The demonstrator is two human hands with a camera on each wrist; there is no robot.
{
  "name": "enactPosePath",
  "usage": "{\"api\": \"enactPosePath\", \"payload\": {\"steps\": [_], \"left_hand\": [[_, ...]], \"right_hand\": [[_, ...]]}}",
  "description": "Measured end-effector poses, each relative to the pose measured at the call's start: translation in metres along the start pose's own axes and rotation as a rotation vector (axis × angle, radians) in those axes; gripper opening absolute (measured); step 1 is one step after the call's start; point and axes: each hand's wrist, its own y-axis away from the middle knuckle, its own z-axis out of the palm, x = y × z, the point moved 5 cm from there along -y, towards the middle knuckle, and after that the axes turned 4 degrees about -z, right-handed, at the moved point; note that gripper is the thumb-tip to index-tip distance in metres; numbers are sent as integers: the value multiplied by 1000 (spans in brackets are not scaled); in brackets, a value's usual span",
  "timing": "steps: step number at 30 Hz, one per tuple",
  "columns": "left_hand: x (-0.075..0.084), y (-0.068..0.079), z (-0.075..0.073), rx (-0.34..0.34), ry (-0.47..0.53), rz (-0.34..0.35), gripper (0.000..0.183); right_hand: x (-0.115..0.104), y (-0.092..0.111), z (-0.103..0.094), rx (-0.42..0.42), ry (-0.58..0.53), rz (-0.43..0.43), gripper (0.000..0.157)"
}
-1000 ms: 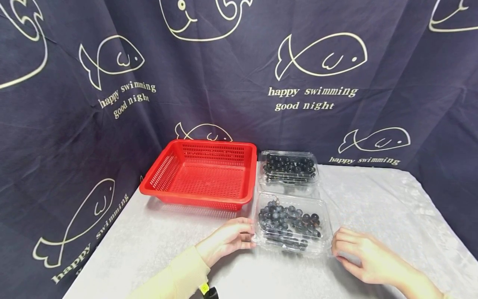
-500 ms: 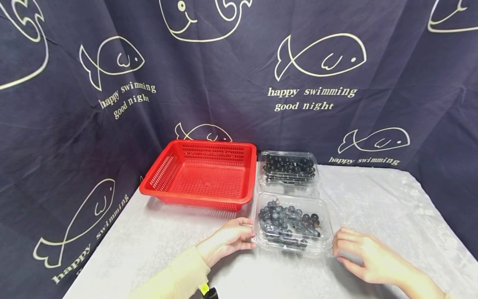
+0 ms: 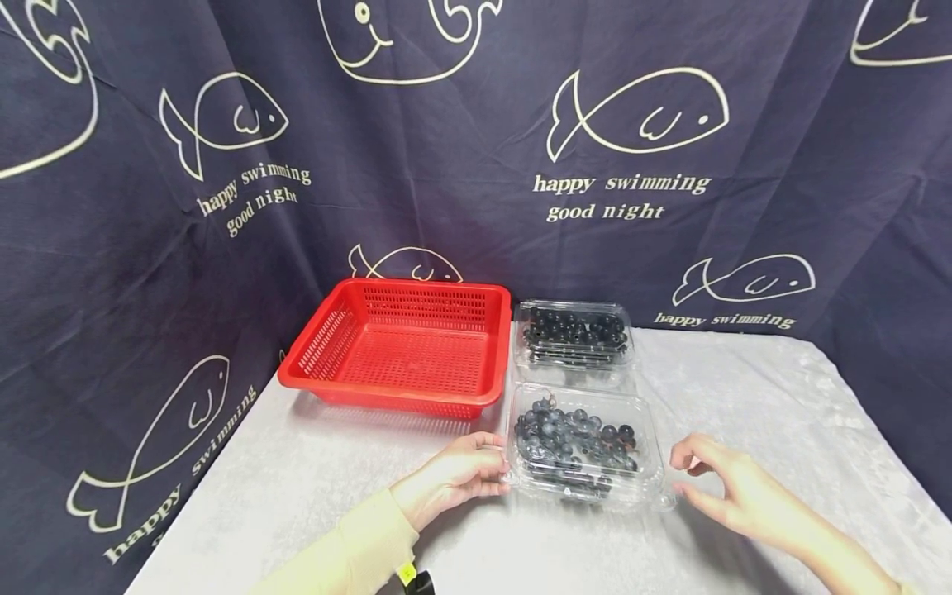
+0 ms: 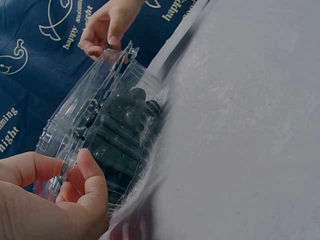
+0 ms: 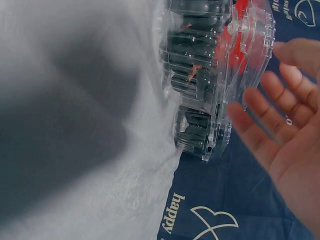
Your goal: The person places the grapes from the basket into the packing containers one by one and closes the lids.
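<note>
A clear plastic clamshell box (image 3: 587, 463) of dark grapes (image 3: 554, 430) stands on the table near me. My left hand (image 3: 455, 479) holds its left side, with thumb and fingers pinching the rim in the left wrist view. Off its right front corner is my right hand (image 3: 725, 487), thumb and fingers spread apart and nothing between them. In the right wrist view the right fingers (image 5: 257, 130) are extended beside the lid's edge. A narrow gap shows between the lid (image 4: 92, 82) and the base at the corner by the right hand.
Behind it sits a second clear box (image 3: 573, 335) full of dark grapes. A red perforated basket (image 3: 394, 397) stands to the left. The white cloth (image 3: 751, 380) covers the table, and a dark blue fish-print curtain (image 3: 461, 190) surrounds the back and sides.
My right hand has drawn slightly back to the right from the box's corner, and its thumb and fingers have spread. The near box's right front corner has lifted slightly. My left hand stays put.
</note>
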Motion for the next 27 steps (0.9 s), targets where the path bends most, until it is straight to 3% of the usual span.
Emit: {"api": "enactPosePath", "payload": {"steps": [6, 11, 19, 22, 27], "left_hand": [[1, 2, 1, -3, 5, 5, 45], [1, 2, 1, -10, 7, 14, 43], [0, 1, 0, -8, -1, 21, 45], [0, 1, 0, -4, -9, 27, 46], [1, 1, 1, 1, -7, 25, 46]], "right_hand": [[6, 3, -1, 80, -92, 171, 50], [11, 6, -3, 90, -181, 294, 50], [18, 12, -1, 36, -326, 445, 40], [22, 17, 2, -2, -450, 541, 37], [27, 25, 9, -77, -678, 731, 47]]}}
